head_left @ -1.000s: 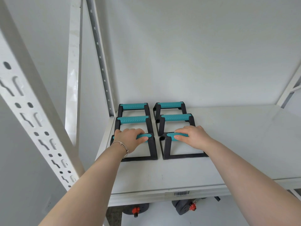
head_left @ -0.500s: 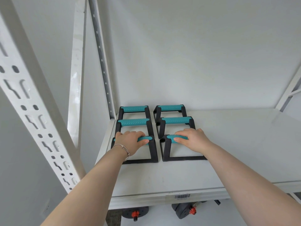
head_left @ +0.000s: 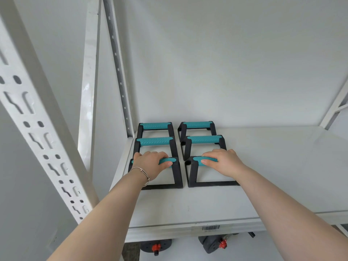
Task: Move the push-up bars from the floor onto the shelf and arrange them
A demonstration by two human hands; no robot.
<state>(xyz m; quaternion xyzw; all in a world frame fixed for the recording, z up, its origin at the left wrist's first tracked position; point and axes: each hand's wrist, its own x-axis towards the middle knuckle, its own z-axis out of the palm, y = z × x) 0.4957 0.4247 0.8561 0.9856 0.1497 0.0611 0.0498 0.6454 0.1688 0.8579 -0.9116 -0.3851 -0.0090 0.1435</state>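
Note:
Several push-up bars with black frames and teal grips stand in two columns at the back left of the white shelf (head_left: 207, 208). My left hand (head_left: 150, 162) is closed over the teal grip of the front left bar (head_left: 178, 178). My right hand (head_left: 224, 162) is closed over the grip of the front right bar (head_left: 192, 176). Both front bars rest flat on the shelf. Behind them stand the middle left bar (head_left: 154, 141), middle right bar (head_left: 205, 139), back left bar (head_left: 155, 126) and back right bar (head_left: 197, 124).
A perforated white upright (head_left: 37, 129) rises at the near left and another upright (head_left: 118, 72) at the shelf's back left corner. The white wall closes the back. Below the shelf edge with a barcode label (head_left: 211, 227) lie dark dumbbell parts (head_left: 156, 246) with red knobs.
The two hands and the front bars have stayed almost in place; the view has shifted slightly, and the front bars sit a little closer to the middle row.

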